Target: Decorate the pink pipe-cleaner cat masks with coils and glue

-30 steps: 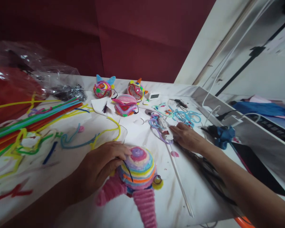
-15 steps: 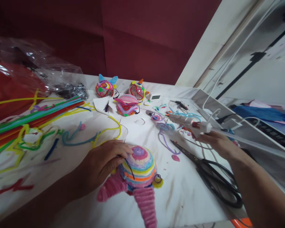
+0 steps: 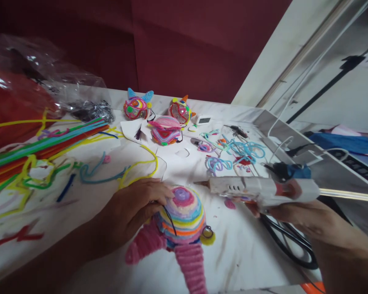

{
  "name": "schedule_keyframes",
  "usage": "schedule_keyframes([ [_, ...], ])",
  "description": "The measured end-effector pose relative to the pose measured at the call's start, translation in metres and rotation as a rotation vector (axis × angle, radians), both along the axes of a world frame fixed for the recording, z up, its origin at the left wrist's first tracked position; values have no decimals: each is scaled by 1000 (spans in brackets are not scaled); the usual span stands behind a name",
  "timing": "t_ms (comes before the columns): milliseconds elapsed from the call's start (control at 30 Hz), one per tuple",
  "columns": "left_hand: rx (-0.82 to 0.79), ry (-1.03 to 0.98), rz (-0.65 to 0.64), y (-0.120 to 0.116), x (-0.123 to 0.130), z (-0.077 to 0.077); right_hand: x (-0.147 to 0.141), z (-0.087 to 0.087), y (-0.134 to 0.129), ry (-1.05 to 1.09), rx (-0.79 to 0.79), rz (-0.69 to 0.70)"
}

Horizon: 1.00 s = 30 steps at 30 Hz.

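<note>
Near the table's front edge lies a round craft ball [image 3: 184, 218], wound in striped, many-coloured pipe cleaners. Two pink ridged horns [image 3: 190, 265] stick out towards me, and a yellow disc [image 3: 207, 238] sits on its right side. My left hand [image 3: 147, 204] grips the ball from the left, with a thin dark cord beside the fingers. A white hot glue gun [image 3: 239, 188] is in my right hand [image 3: 294, 214], its nozzle pointing left just above and right of the ball. A clear glue stick juts from the back of the gun.
Black-handled scissors [image 3: 288, 241] lie partly hidden under my right hand. Bundled pipe cleaners [image 3: 46, 151] fill the left side. Three decorated balls stand at the back, one of them pink-striped [image 3: 165, 130], near a small white display [image 3: 203, 120]. Tangled blue pipe cleaners [image 3: 248, 149] lie right of centre.
My right hand has brought the glue gun nearer, from the table's back right to beside the ball. The left hand keeps its hold, and the view has shifted slightly.
</note>
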<state>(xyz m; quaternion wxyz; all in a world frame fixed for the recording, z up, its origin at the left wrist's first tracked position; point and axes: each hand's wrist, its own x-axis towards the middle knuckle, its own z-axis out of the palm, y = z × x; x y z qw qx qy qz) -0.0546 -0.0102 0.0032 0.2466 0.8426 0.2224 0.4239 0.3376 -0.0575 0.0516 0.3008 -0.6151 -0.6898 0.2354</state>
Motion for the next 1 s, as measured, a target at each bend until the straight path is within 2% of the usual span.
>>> schedule_keyframes([
  [100,-3,8,2,0,0,0,-10,5,3,150,-193,102],
  [167,0,11,2,0,0,1,-16,8,4,211,-261,127],
  [600,-47,50,23,-5,0,4,-28,16,1,175,-314,169],
  [800,28,2,-24,0,1,0,-27,14,-1,167,-333,118],
  [1000,28,19,-17,-1,1,2,-26,14,-1,210,-393,80],
])
